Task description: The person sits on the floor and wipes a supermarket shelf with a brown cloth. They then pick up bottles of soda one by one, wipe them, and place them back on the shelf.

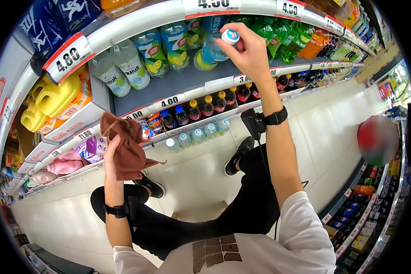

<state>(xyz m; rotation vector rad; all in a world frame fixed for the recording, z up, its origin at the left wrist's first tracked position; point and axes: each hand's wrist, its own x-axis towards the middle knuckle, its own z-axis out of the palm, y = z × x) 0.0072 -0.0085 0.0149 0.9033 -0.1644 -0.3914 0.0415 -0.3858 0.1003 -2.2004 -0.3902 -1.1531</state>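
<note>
My right hand [248, 51] grips a clear blue plastic drink bottle [214, 49] near its white cap. The bottle tilts over the grey shelf [185, 80], its yellow-green lemon label facing down; whether its base touches the shelf I cannot tell. Similar lemon-labelled bottles [175, 42] stand to its left, with two pale white-capless-looking bottles [132, 65] further left, their tops hidden by the shelf above. Bunched in my left hand [113, 157] is a brown cloth [125, 147], held in front of the lower shelf edge.
Several white-capped bottles [198, 135] stand on the tiled floor [191, 178] below the shelf. Small cola bottles [208, 106] line the lower shelf. Yellow jugs [58, 97] sit in a carton at left. Green soda bottles [284, 37] are right of my hand. Another shelf [356, 219] runs along the right.
</note>
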